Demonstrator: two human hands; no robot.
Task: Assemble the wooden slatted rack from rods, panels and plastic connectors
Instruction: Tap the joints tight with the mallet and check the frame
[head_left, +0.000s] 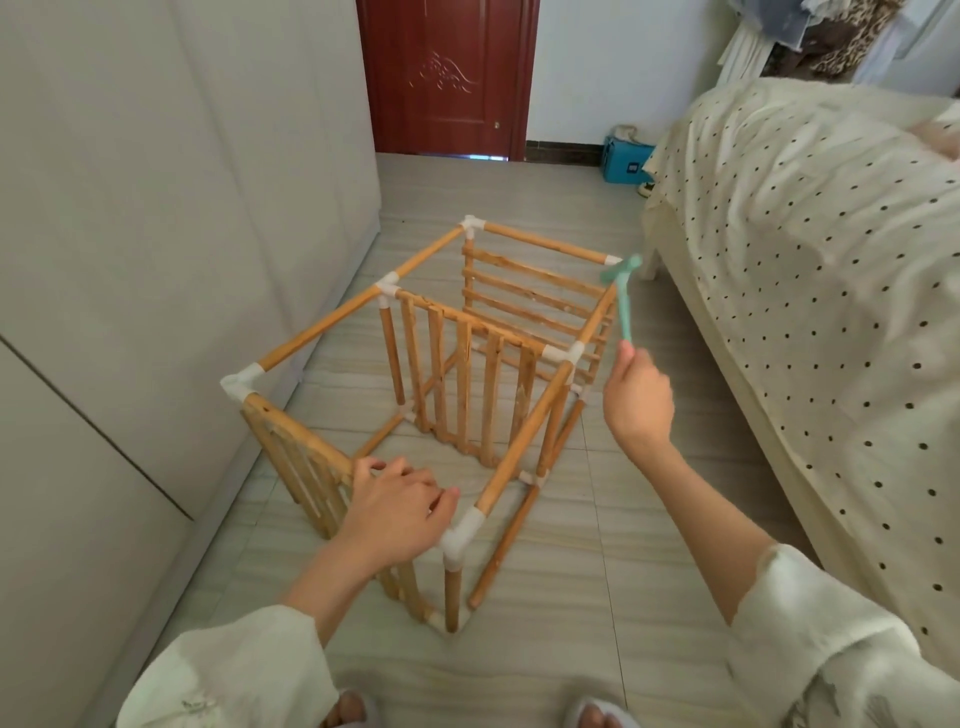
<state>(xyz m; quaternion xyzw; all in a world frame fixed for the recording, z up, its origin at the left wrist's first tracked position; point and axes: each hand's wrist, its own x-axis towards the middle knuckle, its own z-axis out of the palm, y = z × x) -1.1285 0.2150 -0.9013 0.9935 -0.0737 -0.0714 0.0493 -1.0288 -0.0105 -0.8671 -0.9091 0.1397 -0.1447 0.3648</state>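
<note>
The wooden rack (524, 426) stands on the tiled floor as a box frame of rods joined by white plastic connectors (462, 535), with slatted panels at the near end, the middle and the far end. My left hand (400, 504) rests on the near top rod, fingers curled over it beside the near right connector. My right hand (636, 397) grips the handle of a small teal plastic hammer (621, 288). The hammer head hangs just beside the far right corner connector (612, 259); whether it touches is unclear.
A white wardrobe (156, 260) runs along the left, close to the rack. A bed with a dotted cover (810, 270) fills the right side. A red door (447, 78) and a blue box (626, 161) lie at the far end. My slippered feet show at the bottom.
</note>
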